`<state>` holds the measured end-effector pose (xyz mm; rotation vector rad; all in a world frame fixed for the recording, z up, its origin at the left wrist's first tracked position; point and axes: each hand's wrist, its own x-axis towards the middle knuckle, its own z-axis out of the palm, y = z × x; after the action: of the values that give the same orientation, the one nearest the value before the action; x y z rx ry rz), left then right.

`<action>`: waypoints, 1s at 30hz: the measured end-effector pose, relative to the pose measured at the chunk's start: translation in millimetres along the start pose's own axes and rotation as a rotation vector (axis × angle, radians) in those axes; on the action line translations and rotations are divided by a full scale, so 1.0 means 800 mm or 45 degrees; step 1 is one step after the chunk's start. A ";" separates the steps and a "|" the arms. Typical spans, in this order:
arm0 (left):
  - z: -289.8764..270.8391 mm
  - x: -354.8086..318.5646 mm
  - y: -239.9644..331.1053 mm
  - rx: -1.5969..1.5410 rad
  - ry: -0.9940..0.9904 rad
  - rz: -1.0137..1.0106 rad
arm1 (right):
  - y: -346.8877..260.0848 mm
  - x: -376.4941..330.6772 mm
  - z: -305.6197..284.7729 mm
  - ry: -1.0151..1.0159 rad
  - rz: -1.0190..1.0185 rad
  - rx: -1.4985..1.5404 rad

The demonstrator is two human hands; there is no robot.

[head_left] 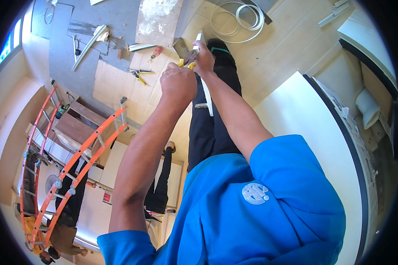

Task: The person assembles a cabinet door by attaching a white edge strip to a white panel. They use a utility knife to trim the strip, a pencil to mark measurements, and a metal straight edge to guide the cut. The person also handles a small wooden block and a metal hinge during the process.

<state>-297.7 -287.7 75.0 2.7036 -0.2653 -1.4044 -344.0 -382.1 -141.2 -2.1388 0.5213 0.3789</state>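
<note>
My left hand (177,83) is closed round yellow-handled snips (190,57), whose grey jaws point at a long white plastic strip (208,99). Whether the jaws touch the strip, I cannot tell. My right hand (203,59) grips that strip near its far end, just right of the jaws. From there the strip runs back over my dark trousers. On the floor to the left lies another hand tool with yellow and black handles (139,74), next to a small red bottle (156,53).
Orange ladders (77,154) stand at left beside a brown wooden box (77,128). Other people (68,234) are beyond them. A coil of white cable (239,22) and a stained board (157,22) lie ahead. A large white panel with a dark edge (314,145) is at right.
</note>
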 end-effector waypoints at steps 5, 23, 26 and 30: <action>0.017 -0.039 0.010 -0.071 -0.003 -0.115 | 0.007 -0.002 -0.002 0.011 -0.118 0.070; 0.071 -0.048 -0.022 -0.111 0.393 -0.025 | -0.046 0.084 -0.051 -0.856 -0.295 -0.066; 0.070 -0.055 -0.017 -0.082 0.400 -0.033 | -0.044 0.121 -0.011 -1.284 -0.395 -0.702; 0.069 -0.081 -0.021 -0.180 0.408 -0.076 | -0.030 0.105 0.015 -1.029 -0.582 -0.726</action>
<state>-377.7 -258.2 92.8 2.7796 -0.0600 -0.9387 -260.3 -379.0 -168.7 -2.2861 -0.5909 1.1476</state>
